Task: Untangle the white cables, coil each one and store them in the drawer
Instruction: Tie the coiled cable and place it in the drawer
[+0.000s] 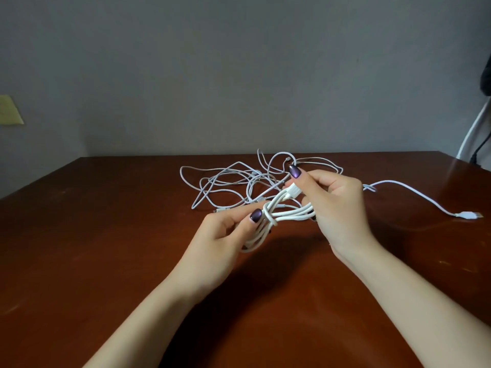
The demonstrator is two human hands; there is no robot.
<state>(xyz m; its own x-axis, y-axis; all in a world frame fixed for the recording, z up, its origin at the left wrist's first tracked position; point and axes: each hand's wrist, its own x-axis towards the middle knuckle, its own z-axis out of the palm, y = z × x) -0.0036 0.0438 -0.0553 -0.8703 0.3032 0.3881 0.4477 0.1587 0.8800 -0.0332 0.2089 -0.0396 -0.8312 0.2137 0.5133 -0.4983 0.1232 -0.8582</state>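
Above the brown wooden bench (106, 248), both hands hold one coiled white cable (281, 216). The left hand (223, 235) has its grip clenched on the coil's near end, thumb pressed against the wrap around the bundle. The right hand (337, 203) pinches the cable's white plug (295, 191) between thumb and fingers while the loops pass under its palm. Behind the hands, the remaining tangled white cables (228, 184) lie on the bench, one strand trailing right to a USB plug (469, 215).

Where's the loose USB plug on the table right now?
In the head view, the USB plug lies on the table at far right, beyond the right hand, ending a cable trailing from the tangled cables.
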